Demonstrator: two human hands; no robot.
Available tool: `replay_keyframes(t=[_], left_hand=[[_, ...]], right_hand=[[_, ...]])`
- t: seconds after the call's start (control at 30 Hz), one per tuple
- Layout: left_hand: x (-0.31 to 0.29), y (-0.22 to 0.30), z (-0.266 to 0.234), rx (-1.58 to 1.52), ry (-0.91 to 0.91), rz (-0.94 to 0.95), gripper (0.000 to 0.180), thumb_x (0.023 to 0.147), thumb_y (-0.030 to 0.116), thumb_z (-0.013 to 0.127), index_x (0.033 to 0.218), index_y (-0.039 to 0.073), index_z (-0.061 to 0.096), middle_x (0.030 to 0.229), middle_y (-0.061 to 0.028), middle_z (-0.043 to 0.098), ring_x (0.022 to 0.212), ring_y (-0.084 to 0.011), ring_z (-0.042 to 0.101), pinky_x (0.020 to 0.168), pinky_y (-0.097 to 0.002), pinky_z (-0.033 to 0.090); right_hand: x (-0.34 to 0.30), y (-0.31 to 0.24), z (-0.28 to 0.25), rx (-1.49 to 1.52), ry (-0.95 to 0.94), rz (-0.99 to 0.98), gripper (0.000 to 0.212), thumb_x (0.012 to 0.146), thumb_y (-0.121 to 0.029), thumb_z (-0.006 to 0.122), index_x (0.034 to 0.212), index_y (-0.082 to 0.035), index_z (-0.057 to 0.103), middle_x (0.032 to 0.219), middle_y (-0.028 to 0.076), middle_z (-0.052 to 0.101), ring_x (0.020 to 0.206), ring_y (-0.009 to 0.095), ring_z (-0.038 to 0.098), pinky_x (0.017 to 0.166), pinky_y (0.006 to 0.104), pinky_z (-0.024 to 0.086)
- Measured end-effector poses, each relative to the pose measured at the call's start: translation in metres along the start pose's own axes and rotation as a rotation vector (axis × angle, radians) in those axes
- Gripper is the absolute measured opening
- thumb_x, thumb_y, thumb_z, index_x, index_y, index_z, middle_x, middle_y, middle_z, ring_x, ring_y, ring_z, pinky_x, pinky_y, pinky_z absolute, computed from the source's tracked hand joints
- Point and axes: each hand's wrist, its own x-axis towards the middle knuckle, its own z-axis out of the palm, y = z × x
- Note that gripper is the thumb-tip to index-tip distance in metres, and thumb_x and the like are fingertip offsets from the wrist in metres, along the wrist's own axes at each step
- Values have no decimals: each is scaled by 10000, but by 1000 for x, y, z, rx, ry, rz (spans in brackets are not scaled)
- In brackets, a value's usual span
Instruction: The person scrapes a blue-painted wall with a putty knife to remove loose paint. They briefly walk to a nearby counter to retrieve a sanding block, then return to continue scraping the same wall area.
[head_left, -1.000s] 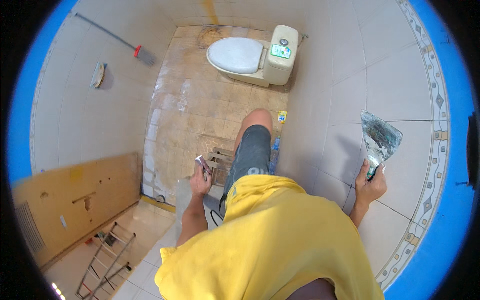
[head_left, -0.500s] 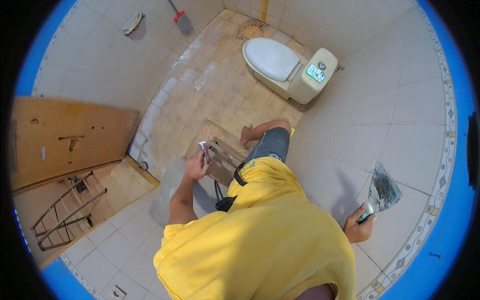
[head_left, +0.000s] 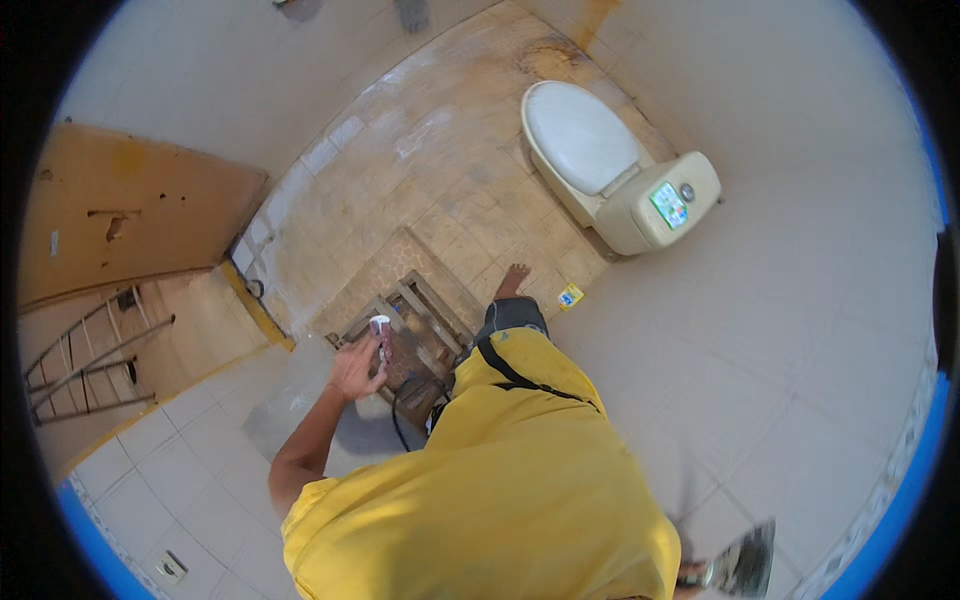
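Observation:
My left hand is closed around a small reddish-brown object with a white end; its exact kind does not show. Behind it, close by, stands a worn wooden stool. At the lower right, my right hand, mostly hidden by my yellow shirt, grips a broad putty knife by its handle. The wide, stained blade is beside the tiled wall on the right. Motion blurs that side a little.
A toilet stands ahead on the stained tile floor. Near my bare foot lies a small yellow packet. A brown door stands at the left, with a metal ladder beyond the doorway. A socket is on the lower-left wall.
The view has shifted. My right hand with the putty knife has moved down toward the lower edge, lower along the right wall. My left hand still holds the small object.

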Motion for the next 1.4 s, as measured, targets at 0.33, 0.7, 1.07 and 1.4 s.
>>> replay_keyframes(t=[0.33,0.7,1.07,1.4], left_hand=[[9,19,-2,72,-230,-233,484,717,349,630,1087,64,502,1044,-140,566,922,-319,568,782,-420,440],[103,26,10,-110,166,-761,417,771,303,651,1071,58,497,954,-177,586,862,-367,590,733,-453,477],[243,-54,42,-525,587,-1023,441,829,184,582,1218,71,408,1112,-239,514,928,-449,556,735,-510,470],[168,-236,-13,-543,1174,-1541,404,862,291,591,1179,49,519,1001,-201,564,886,-413,595,708,-499,465]], right_hand=[[92,-96,417,730,-568,12,679,936,-473,481,1381,-13,253,642,193,625,460,244,594,372,325,459],[-35,-298,528,776,-1106,-608,525,854,-435,633,1097,27,576,652,136,555,556,251,529,533,395,431],[60,-555,507,641,-1485,-770,306,917,-296,589,855,-1,539,510,61,494,392,131,479,370,296,377],[-102,-851,539,78,-1593,-1284,351,875,-353,611,786,-16,572,535,86,529,407,161,474,396,326,375]])
